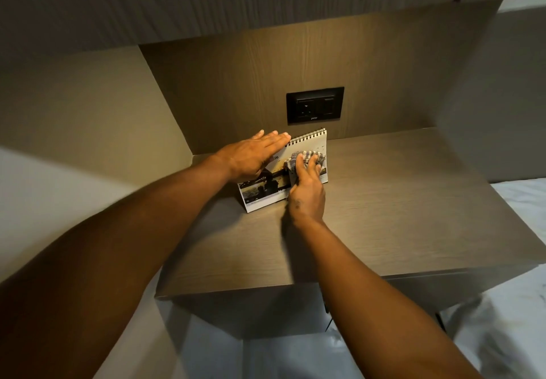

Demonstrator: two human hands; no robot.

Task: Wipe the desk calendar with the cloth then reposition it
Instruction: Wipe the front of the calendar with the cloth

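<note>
The desk calendar [310,145] is stood upright on the wooden table [384,201], toward the far left, just below a black wall socket [315,105]. The left hand [254,157] is laid flat and open, fingers extended, against the upper left of the calendar's front at its spiral binding. A checked cloth [307,158] is gripped by the right hand [307,192] and pressed against the right part of the calendar's front page. White bedding [520,198] is seen to the right.

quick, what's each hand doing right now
Left hand: open, flat on the desk calendar, steadying it.
Right hand: closed on the cloth, pressing it to the calendar.
</note>
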